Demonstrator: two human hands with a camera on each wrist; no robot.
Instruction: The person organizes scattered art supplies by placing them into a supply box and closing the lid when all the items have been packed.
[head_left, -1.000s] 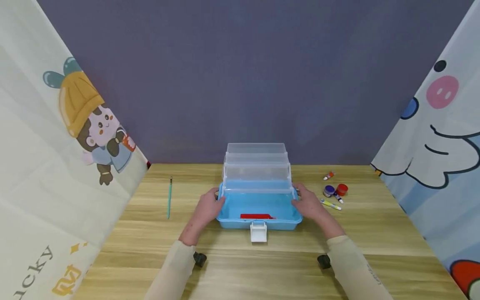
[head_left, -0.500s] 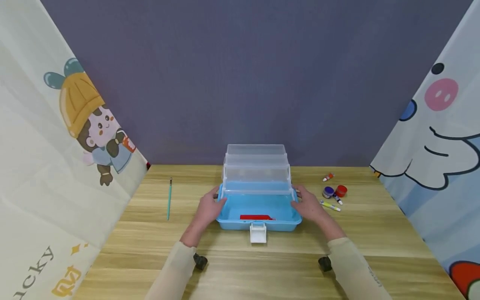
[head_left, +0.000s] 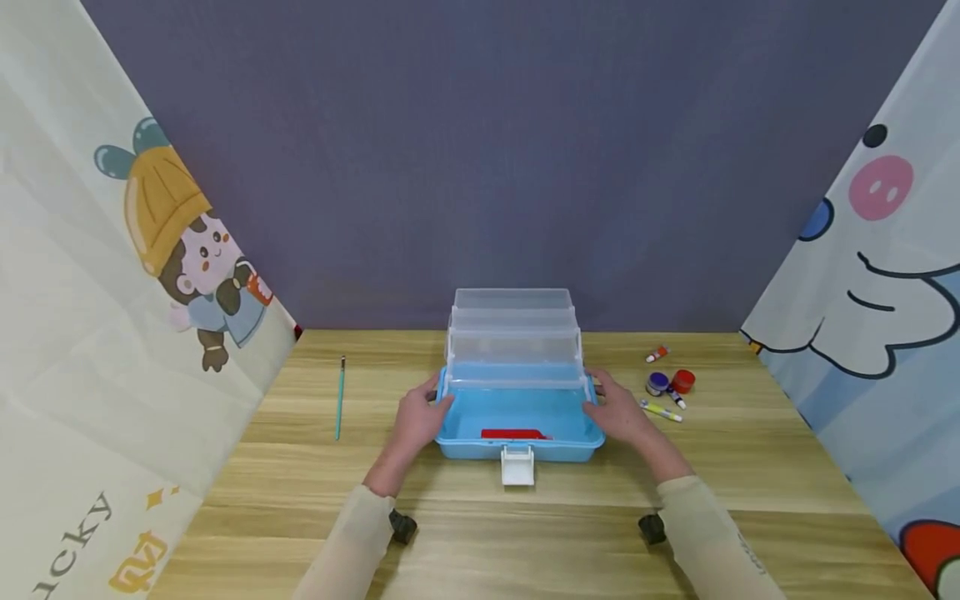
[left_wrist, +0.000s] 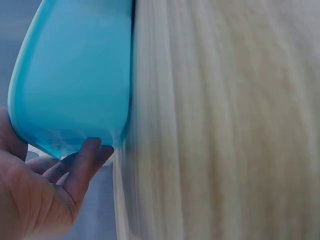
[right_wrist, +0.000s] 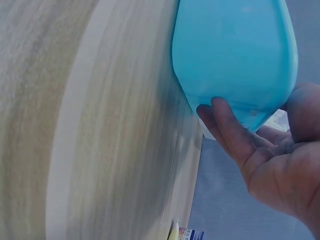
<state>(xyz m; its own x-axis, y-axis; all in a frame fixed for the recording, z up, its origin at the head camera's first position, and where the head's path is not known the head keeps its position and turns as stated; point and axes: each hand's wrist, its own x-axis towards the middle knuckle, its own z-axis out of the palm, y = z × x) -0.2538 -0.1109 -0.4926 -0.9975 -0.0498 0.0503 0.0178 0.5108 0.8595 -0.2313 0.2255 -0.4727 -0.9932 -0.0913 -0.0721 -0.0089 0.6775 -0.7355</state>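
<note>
A blue plastic storage box point(head_left: 558, 452) stands on the wooden table, its clear tiered trays point(head_left: 514, 344) unfolded toward the back. Inside, by the front wall, lies a red object point(head_left: 513, 433) with a narrow tip, partly hidden by the rim. A white latch point(head_left: 517, 467) hangs down at the front. My left hand point(head_left: 420, 417) grips the box's left end, thumb over the rim; in the left wrist view its fingers point(left_wrist: 82, 165) press the outer wall. On the opposite end my right hand point(head_left: 617, 412) holds it likewise, with fingers point(right_wrist: 227, 122) against the blue side.
A teal paintbrush point(head_left: 341, 400) lies at the left. To the right are a purple-lidded jar point(head_left: 657, 383), a red jar point(head_left: 683, 381) and several small tubes, among them a yellow tube point(head_left: 661, 410) and a red tube point(head_left: 657, 353). A dark wall point(head_left: 510, 150) rises behind the table.
</note>
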